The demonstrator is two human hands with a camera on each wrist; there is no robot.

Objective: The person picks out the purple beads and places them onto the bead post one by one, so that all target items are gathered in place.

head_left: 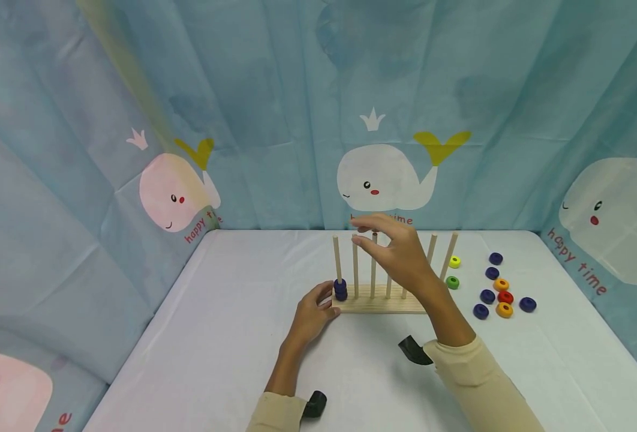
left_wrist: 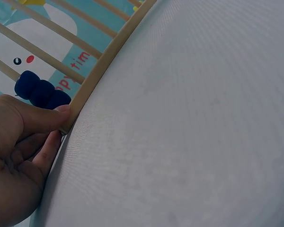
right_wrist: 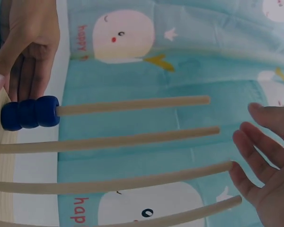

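A wooden peg rack [head_left: 379, 307], a pale base with several upright rods, stands on the table. Three dark blue beads [right_wrist: 30, 113] are stacked at the foot of its leftmost rod. My left hand [head_left: 311, 315] grips the base's left end, its thumb on the front edge in the left wrist view. Above the rack, my right hand [head_left: 402, 249] is raised near the rod tops, with thumb and fingers apart and nothing held. In the right wrist view, the right hand [right_wrist: 270, 156] is beside the rod ends. It hides part of the rack's right half in the head view.
Right of the rack lie loose beads: several blue ones [head_left: 487, 296], two orange ones [head_left: 504, 309], a red one [head_left: 505, 297], a green one [head_left: 452, 282] and a yellow one [head_left: 454, 261]. A whale-printed curtain [head_left: 275, 120] hangs behind the white table [head_left: 232, 336].
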